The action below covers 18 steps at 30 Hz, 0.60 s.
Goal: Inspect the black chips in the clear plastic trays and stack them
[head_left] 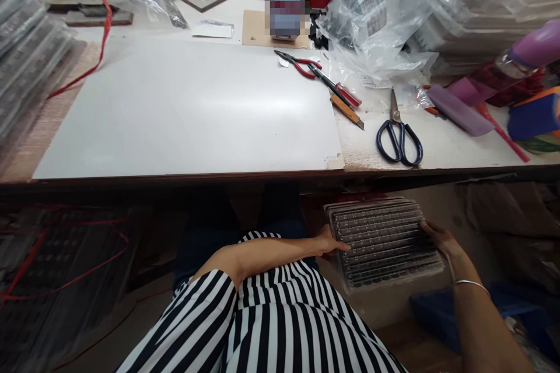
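Holding seems the step in hand: at the lower right of the frame, below the edge of the surface, the left hand and right hand are pinching opposite sides of a stack of ridged trays. Shifting it likely calls for even pressure.

Worn whitish table before me, broad white sheet flat across it. To the sheet's right I see dark-blue-handled scissors, points away from me, bulky clear plastic bag behind; stacked clear trays at my left.
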Tool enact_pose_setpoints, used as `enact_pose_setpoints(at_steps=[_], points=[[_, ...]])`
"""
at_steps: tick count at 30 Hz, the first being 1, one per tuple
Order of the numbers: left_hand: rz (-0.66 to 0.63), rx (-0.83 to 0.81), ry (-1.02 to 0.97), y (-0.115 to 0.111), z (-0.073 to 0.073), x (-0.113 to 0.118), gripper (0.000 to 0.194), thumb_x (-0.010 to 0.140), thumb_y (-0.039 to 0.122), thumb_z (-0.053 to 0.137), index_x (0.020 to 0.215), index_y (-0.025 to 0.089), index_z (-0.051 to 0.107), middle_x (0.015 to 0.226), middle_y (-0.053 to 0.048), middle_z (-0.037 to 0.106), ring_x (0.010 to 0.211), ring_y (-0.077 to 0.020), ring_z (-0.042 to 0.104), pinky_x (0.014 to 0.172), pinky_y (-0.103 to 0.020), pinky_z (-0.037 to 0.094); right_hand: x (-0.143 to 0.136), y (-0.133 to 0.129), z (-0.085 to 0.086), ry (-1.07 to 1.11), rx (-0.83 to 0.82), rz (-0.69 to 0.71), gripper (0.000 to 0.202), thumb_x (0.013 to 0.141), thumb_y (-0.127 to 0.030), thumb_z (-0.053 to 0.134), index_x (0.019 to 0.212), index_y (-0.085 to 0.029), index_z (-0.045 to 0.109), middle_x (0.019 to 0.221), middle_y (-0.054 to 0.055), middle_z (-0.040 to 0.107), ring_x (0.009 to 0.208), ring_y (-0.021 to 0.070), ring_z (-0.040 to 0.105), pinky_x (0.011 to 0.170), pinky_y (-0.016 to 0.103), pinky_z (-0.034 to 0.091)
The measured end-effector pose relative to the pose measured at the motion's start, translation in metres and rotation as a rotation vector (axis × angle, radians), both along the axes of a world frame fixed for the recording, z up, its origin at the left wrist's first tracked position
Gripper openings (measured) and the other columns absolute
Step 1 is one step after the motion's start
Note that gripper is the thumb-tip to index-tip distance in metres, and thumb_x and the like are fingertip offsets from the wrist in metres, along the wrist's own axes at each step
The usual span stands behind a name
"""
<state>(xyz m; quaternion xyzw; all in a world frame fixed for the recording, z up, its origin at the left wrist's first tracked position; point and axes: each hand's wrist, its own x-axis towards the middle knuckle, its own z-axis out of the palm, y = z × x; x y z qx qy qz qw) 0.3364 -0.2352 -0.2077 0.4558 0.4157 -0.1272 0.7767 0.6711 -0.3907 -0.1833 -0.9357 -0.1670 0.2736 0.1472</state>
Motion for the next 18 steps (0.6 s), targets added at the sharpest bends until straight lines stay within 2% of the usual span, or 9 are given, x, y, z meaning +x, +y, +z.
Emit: enact_pose_setpoints(at_steps=[5,9,13,18], points=[[0.060,0.112,-0.014,-0.001,-0.003,0.001,0.042,0.085,0.027,0.064,0.124,0.017,0.051,0.130,-0.010,0.051,0.116,-0.0268,0.052,0.094,-0.049,0.046,-0.010,0.005,0.006,0.178,0.058,-0.264,0.028,0.092,-0.038,0.055,0.112,-0.020,0.059,0.111,0.006,0.060,0.093,0.0174,0.060,0.077,0.032,0.053],[-0.009,0.043,-0.051,0.010,-0.008,0.005,0.035,0.088,0.031,0.060,0.120,0.016,0.055,0.120,-0.009,0.057,0.103,-0.0225,0.059,0.085,-0.044,0.052,-0.011,0.014,0.006,0.203,0.088,-0.357,0.033,0.091,-0.035,0.056,0.117,-0.015,0.056,0.113,0.008,0.059,0.094,0.0184,0.060,0.078,0.037,0.053],[-0.083,-0.065,-0.069,0.018,-0.013,0.007,0.032,0.089,0.031,0.059,0.116,0.015,0.056,0.112,-0.008,0.060,0.093,-0.0195,0.062,0.078,-0.039,0.054,-0.009,0.022,0.008,0.190,0.058,-0.364,0.033,0.090,-0.035,0.057,0.117,-0.016,0.056,0.113,0.008,0.058,0.095,0.0188,0.060,0.079,0.037,0.053],[-0.075,-0.122,-0.091,0.019,-0.014,0.003,0.032,0.088,0.030,0.060,0.117,0.015,0.056,0.114,-0.008,0.060,0.095,-0.0199,0.061,0.079,-0.040,0.054,-0.015,0.029,0.013,0.102,0.055,-0.255,0.030,0.090,-0.035,0.057,0.116,-0.018,0.057,0.114,0.008,0.058,0.096,0.0183,0.060,0.079,0.035,0.052]])
